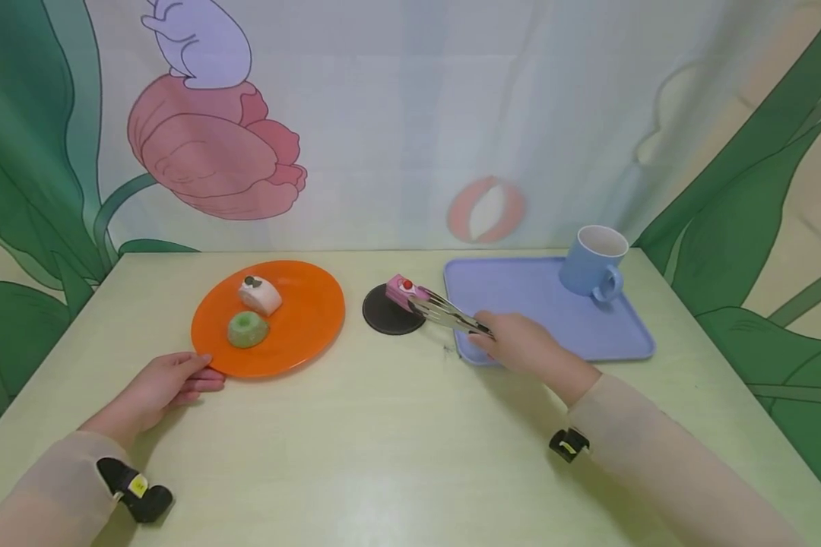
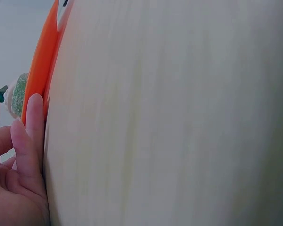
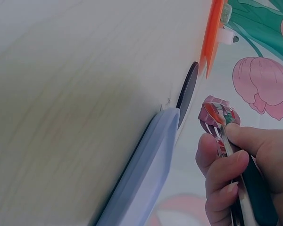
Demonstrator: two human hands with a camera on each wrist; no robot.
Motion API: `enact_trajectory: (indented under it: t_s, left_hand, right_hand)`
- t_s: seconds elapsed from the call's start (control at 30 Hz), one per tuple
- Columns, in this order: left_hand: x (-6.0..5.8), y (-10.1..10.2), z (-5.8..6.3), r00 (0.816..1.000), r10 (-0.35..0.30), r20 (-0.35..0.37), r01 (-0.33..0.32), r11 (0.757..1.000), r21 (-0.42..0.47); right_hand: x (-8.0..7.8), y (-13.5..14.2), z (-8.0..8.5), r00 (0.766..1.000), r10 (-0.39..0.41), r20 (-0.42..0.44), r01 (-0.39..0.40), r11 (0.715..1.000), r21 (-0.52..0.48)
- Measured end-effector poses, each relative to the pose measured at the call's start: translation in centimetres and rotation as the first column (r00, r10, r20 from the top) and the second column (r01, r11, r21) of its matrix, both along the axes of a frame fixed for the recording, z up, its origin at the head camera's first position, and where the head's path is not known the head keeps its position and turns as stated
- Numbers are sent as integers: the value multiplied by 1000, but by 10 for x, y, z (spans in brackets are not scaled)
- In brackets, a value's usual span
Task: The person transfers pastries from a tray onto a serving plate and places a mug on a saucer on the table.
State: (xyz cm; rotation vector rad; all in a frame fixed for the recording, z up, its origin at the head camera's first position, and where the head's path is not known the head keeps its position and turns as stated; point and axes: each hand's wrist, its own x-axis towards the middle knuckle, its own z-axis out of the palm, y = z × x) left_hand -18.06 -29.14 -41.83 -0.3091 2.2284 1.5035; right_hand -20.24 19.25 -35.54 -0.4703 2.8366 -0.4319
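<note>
My right hand [image 1: 520,342] grips metal tongs [image 1: 448,313], whose tips clasp a small pink cake [image 1: 397,292] with a red berry on top. In the right wrist view, the cake [image 3: 214,109] is off the table, near a black round coaster [image 1: 391,323]. At the left, my left hand [image 1: 167,387] pinches the near-left rim of an orange plate [image 1: 308,319], thumb on top and fingers at its underside. A white roll-shaped sweet [image 1: 263,298] and a green ring-shaped sweet [image 1: 248,330] sit on that plate.
A blue-purple tray [image 1: 513,282] lies at the right, partly behind my right hand. On its far right corner stands a light blue mug [image 1: 584,266]. A printed curtain [image 1: 383,137] hangs behind the table's far edge.
</note>
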Motion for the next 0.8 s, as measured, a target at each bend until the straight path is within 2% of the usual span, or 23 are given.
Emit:
enact_trajectory:
  t_s: [0.4, 0.8]
  left_hand:
    - [0, 0, 1, 1000, 7, 13, -7, 1000, 9]
    - [-1, -1, 1, 1000, 0, 8, 0, 1000, 15]
  right_hand:
    - [-1, -13, 1, 998, 52, -42, -52, 999, 4]
    - [-3, -24, -3, 997, 71, -39, -70, 997, 12]
